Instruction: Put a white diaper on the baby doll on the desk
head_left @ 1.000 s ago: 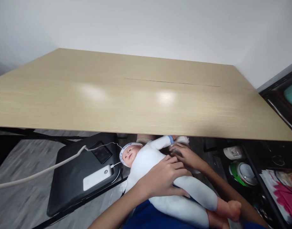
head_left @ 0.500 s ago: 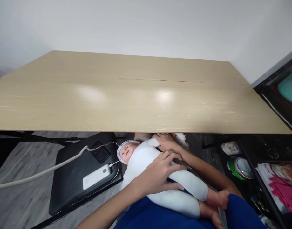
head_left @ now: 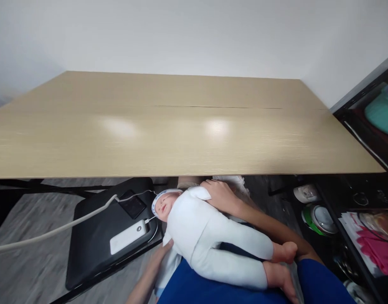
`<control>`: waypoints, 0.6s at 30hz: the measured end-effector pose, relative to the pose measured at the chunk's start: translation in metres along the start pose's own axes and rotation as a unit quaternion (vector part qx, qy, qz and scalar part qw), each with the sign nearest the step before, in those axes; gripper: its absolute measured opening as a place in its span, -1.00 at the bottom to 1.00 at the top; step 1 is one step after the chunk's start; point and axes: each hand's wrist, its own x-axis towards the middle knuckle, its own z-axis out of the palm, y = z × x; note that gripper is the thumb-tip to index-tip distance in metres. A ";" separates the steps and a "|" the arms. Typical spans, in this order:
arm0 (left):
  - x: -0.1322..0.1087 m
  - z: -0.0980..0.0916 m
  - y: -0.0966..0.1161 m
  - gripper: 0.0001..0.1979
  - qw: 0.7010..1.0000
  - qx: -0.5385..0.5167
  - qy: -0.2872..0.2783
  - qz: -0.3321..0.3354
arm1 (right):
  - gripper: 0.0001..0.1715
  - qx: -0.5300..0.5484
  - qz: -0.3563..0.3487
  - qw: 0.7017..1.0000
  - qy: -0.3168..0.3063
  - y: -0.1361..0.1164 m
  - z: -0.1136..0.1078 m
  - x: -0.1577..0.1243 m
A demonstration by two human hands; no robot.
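A baby doll (head_left: 194, 223) in a white top and white leggings lies on its back across my lap, its bare feet toward the right. On its head is a white headband (head_left: 158, 202) with blue markings. My left hand (head_left: 164, 250) grips the doll's near side by the sleeve, thumb showing, its other fingers hidden beneath. The doll's far arm and shoulder are held by my right hand (head_left: 221, 195), with fingers curled around the sleeve close under the table edge.
A wooden table (head_left: 181, 143) spans the view ahead. At left, a black chair (head_left: 95, 228) bears a white power bank (head_left: 128, 237), a dark phone-like device (head_left: 132, 204) and a thick white cable (head_left: 73, 221). A black shelf (head_left: 339, 236) with assorted items stands at right.
My left hand has moved left from the doll's leggings to its near side and gripped there. The doll's torso and legs are now uncovered. My right hand remains at the far arm.
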 end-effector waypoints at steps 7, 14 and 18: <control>-0.046 0.002 0.029 -0.09 0.991 0.030 0.050 0.119 | -0.80 0.075 -0.029 0.993 0.091 -0.013 -0.043 -0.035; -0.051 -0.011 0.113 -0.18 0.979 0.051 -0.013 0.197 | -0.63 0.134 -0.079 0.965 0.211 -0.006 -0.086 -0.067; -0.026 -0.027 0.176 -0.35 0.962 0.123 -0.062 0.237 | -0.62 0.101 -0.043 0.958 0.265 0.018 -0.101 -0.063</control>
